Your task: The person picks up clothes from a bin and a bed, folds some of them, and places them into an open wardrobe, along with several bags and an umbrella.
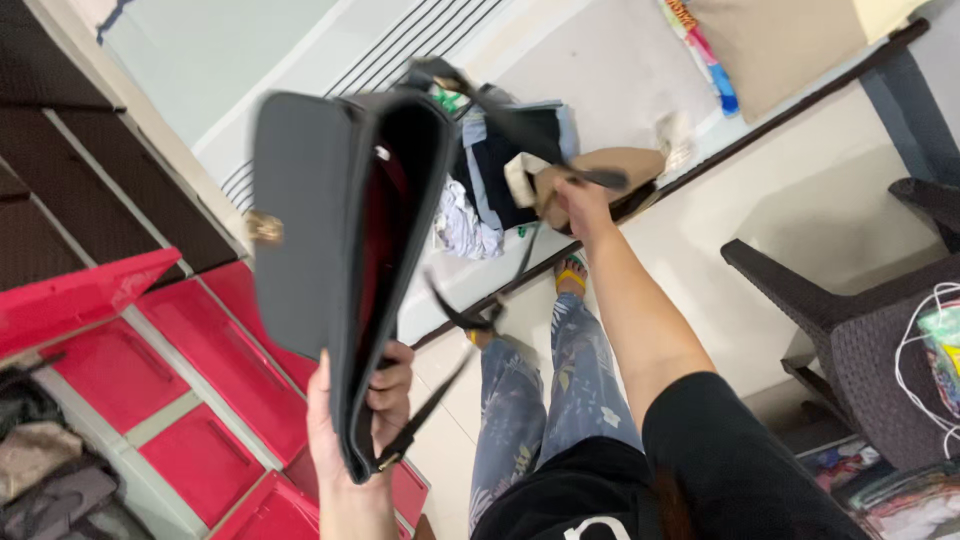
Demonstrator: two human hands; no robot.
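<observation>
My left hand (355, 425) grips the lower end of a dark grey handbag (330, 240), held up on edge with its mouth open and a red lining showing. A gold clasp (264, 228) sits on its outer face. Black straps (440, 390) dangle from it. My right hand (578, 200) reaches out over a pile of clothes (490, 170) on a white mattress (590, 80) and holds a black strap beside a tan bag (610, 165). My legs in patterned jeans (545, 390) and a yellow sandal (570, 275) show below.
Red plastic drawers (210, 360) stand at lower left, one open with clothes inside (50, 470). A dark wicker chair (860, 340) with white cord stands at right. A beige pillow (780, 40) lies at the top right.
</observation>
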